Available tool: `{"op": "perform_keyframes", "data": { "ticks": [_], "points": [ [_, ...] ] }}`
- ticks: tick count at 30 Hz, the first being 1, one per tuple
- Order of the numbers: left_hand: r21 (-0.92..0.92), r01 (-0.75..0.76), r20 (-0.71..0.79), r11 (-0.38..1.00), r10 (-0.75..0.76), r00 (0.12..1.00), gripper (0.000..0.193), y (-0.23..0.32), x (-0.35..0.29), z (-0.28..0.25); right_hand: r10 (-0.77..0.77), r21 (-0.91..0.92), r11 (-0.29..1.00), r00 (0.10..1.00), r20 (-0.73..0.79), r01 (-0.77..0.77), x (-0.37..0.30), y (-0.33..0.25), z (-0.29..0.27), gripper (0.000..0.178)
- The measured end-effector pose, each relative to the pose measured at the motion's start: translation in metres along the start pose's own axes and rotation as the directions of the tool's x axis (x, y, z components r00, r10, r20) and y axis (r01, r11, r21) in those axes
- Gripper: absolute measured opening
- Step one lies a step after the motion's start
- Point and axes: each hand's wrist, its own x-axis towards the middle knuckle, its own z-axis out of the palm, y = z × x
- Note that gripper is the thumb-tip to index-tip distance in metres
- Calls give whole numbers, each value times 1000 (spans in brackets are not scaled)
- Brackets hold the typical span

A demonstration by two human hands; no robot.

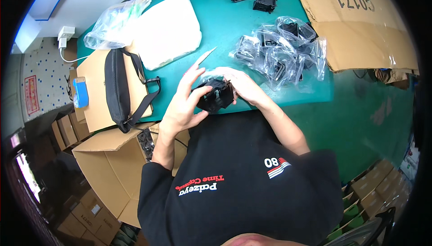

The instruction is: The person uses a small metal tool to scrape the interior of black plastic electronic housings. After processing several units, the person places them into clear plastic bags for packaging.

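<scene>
Close to my body, at the near edge of the green table, both hands are on a black plastic housing (pixel 218 96) with open compartments. My left hand (pixel 180 106) grips its left side between thumb and fingers. A slim, pale, pointed tool (pixel 206 57) sticks up from the upper fingers of that hand; its kind is not clear. My right hand (pixel 243 86) is closed around the far right side of the housing, its fingertips partly hidden behind it. Some clear film seems to show at the housing's far side.
Bagged black housings (pixel 281 52) lie in a heap to the right. Several bare housings (pixel 264 0) stand at the far edge. A white bag (pixel 171 30), a clear bag (pixel 114 25) and a black belt bag (pixel 118 88) are left. Cardboard (pixel 360 21) lies far right; an open carton (pixel 110 178) stands lower left.
</scene>
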Motion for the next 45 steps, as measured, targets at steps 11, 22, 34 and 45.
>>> {"op": "perform_keyframes", "data": {
  "ticks": [11,22,34,45],
  "points": [
    [10,176,123,984,-176,977,68,0,-1,16,-440,-688,706,864,-245,165,-15,-2,8,43],
    [100,358,-240,929,-326,914,57,9,-3,52,-555,-719,672,763,-332,176,-17,6,14,24],
    [30,287,-500,958,-234,834,56,-8,11,69,-547,-571,779,727,-415,259,-18,15,41,25],
    [-163,392,-413,905,-424,806,55,-20,22,77,-481,-388,855,805,-347,343,-17,15,41,25]
  ]
}}
